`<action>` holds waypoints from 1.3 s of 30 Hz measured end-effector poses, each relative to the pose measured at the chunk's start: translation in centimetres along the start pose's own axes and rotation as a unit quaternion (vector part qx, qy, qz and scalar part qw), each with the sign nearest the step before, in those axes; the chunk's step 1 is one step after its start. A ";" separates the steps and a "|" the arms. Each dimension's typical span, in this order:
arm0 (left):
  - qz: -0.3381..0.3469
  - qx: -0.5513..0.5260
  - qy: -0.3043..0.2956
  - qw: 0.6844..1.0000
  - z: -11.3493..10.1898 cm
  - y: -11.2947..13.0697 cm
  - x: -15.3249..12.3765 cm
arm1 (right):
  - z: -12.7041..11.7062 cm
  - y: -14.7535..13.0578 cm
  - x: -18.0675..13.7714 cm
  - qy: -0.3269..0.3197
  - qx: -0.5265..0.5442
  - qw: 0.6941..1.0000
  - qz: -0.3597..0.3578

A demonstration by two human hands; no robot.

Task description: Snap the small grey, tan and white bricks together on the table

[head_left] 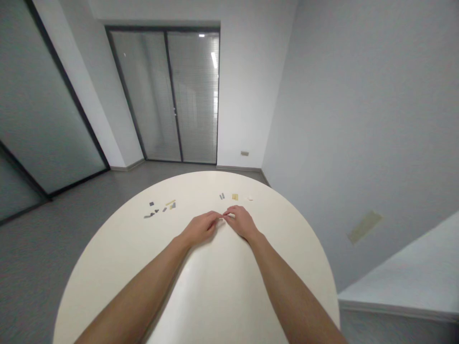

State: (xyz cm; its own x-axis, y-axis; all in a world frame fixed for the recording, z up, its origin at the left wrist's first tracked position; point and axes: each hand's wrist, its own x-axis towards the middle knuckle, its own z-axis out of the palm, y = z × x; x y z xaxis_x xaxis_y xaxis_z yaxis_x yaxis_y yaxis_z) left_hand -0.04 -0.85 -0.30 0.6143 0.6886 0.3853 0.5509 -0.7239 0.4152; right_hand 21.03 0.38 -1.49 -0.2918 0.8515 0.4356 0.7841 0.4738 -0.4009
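Observation:
Above the middle of the round white table [229,296], my left hand [203,227] and my right hand [241,220] meet at the fingertips. The fingers of both hands are pinched together at one spot. Whatever sits between them is too small and too covered to make out. Just beyond my hands lie two grey strips [222,196], a yellowish square piece [234,196] and a small white piece [250,198].
On the table's left side are a dark square piece [151,204], a yellow strip [171,202], a grey-and-yellow piece [172,206] and several small dark bits [152,214]. A wall rises close on the right; glass doors [165,95] stand behind the table.

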 end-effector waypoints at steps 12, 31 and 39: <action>-0.144 0.091 0.078 0.982 0.2 -0.9 0.1 | -0.1 -0.9 0.1 -0.015 0.033 0.999 0.031; -0.158 0.105 0.059 0.980 -0.4 -0.2 0.2 | 0.0 -1.0 0.1 -0.012 0.053 0.998 0.013; -0.162 0.099 0.066 0.980 -0.5 -0.2 0.2 | 0.0 -1.2 0.2 -0.014 0.052 0.998 0.032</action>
State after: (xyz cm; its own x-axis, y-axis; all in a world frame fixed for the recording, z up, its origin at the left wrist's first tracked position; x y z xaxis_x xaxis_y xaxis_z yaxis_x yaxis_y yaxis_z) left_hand -0.31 -0.55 0.15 0.3183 0.8735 0.3683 0.8119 -0.4518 0.3698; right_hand 20.10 -0.03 -0.93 -0.2586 0.8863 0.3841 0.7408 0.4371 -0.5100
